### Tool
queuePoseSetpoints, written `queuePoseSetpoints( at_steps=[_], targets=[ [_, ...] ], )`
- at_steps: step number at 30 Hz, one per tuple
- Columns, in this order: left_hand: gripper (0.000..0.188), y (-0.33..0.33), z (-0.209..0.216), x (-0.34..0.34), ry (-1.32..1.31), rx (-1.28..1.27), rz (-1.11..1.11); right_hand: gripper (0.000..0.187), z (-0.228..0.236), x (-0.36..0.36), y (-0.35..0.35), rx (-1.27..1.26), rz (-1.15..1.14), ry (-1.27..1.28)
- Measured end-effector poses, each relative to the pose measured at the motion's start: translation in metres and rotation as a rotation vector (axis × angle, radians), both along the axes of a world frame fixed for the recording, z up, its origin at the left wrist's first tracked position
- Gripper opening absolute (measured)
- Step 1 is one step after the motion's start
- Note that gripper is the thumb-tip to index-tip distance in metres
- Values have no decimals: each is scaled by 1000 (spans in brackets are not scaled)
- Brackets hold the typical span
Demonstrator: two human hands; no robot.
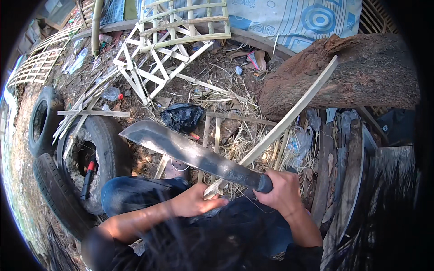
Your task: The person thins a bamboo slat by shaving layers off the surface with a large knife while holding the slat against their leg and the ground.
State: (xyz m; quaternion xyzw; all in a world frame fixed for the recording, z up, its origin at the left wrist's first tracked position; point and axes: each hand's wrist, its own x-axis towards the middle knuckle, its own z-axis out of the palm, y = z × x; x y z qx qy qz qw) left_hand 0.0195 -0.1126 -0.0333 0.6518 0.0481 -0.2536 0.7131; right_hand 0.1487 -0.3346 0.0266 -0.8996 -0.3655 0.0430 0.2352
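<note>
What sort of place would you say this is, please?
It looks like an outdoor yard, perhaps a makeshift work spot: littered earth ahead, a thick tree trunk on the right, and worn tires on the left.

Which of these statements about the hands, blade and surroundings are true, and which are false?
1. The right hand grips the machete by its handle. True.
2. The left hand is empty. False: the left hand holds the bamboo strip at its lower end.
3. In this view, the blade crosses over the bamboo strip. True.
4. The black plastic bag hangs from the tree trunk. False: the bag lies on the ground.
</note>
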Motion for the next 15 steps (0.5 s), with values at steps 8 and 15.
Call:
queuePoseSetpoints(
  at_steps=[8,15],
  targets=[
    [40,-2,-2,1,51,101,65,28,-13,17,-5,-77,-43,-42],
    [42,2,12,10,140,65,-25,29,-13,33,-16,-81,-42,-132]
  ],
)
